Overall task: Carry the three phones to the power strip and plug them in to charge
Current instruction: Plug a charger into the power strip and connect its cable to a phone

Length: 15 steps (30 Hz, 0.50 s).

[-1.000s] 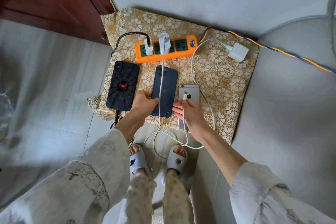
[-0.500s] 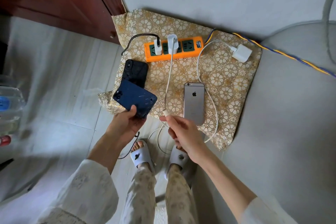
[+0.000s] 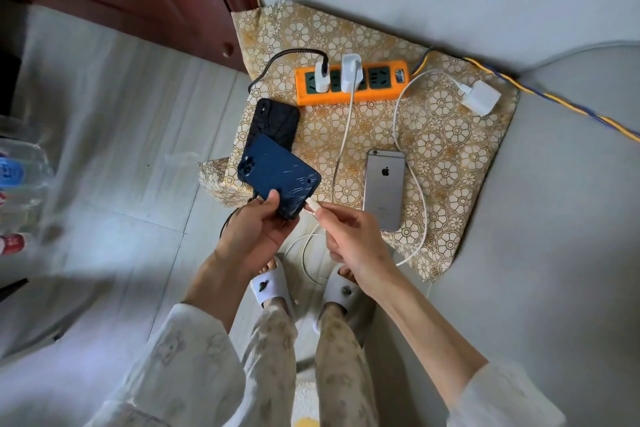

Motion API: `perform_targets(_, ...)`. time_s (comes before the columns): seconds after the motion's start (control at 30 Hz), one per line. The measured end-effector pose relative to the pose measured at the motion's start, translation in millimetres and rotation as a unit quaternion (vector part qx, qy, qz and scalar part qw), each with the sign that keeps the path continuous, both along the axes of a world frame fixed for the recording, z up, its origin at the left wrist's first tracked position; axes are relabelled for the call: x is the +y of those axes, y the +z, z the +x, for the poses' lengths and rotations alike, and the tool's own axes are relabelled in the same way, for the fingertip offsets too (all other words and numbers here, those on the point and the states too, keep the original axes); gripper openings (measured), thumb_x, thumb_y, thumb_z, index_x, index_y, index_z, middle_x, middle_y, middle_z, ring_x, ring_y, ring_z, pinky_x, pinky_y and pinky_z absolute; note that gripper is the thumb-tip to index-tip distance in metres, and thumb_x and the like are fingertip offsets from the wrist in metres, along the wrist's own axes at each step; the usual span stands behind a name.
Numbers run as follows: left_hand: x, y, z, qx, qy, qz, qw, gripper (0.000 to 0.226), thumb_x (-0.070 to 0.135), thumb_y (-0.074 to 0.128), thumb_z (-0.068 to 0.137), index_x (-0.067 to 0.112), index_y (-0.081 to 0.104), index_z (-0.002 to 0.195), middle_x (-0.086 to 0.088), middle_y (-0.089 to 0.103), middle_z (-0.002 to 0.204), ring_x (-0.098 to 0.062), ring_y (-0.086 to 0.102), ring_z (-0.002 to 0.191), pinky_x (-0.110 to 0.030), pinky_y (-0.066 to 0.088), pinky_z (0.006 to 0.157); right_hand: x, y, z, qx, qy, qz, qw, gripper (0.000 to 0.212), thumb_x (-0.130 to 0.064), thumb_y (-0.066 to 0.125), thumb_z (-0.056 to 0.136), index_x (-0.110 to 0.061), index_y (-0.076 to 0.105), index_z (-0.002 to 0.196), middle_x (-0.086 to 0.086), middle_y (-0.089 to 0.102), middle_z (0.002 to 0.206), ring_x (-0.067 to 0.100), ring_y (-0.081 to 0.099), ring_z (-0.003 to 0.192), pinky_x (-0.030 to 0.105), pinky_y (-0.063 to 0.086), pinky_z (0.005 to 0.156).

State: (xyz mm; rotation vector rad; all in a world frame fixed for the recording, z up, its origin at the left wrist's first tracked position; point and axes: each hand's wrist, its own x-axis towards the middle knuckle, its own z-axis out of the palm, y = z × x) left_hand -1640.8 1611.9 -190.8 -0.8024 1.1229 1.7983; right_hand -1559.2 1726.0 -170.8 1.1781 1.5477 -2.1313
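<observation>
Left hand (image 3: 256, 236) grips blue phone (image 3: 277, 173) at its lower end, frame centre, held above black phone (image 3: 275, 123) on patterned cushion (image 3: 450, 135). Right hand (image 3: 349, 236) pinches white plug (image 3: 311, 206) of cable (image 3: 346, 121) at blue phone's bottom edge; whether inserted, cannot tell. Silver phone (image 3: 384, 191) lies face down right of centre. Orange power strip (image 3: 349, 83) upper centre, two chargers plugged in; loose white charger (image 3: 479, 97) upper right.

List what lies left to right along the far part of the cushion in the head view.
Black cable → small white charger → taller white charger → the orange power strip's free socket → unplugged white charger → yellow-blue cord.
</observation>
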Motion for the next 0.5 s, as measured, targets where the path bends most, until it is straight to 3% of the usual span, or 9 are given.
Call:
perform_targets(0.2, -5.4, 1.3, 3.9, 0.017, 0.008, -0.014, 1.0, 0.019, 0.008, 0.037, 0.096, 0.008, 0.056, 0.093, 0.001, 0.073, 0.071, -0.009, 0.069, 0.064, -0.02, 0.056, 0.057, -0.9, 2.0, -0.2, 0.001, 0.03, 0.011, 0.999, 0.025, -0.013, 0.056, 0.086, -0.028, 0.069, 0.07, -0.011, 0.032, 0.032, 0.004, 0.026, 0.03, 0.013, 0.023, 0.033)
perform_targets(0.5, -6.5, 2.5, 9.3, 0.121, -0.041, -0.108, 0.986, 0.018, 0.007, 0.042, 0.095, 0.004, 0.05, 0.11, -0.015, 0.06, 0.111, -0.02, 0.065, 0.089, -0.023, 0.059, 0.069, -2.3, 0.1, 5.5, -0.018, 0.108, 0.065, 0.992, 0.028, -0.017, 0.048, 0.089, -0.021, 0.066, 0.068, -0.01, 0.037, 0.03, 0.004, 0.031, 0.027, 0.009, 0.023, 0.033)
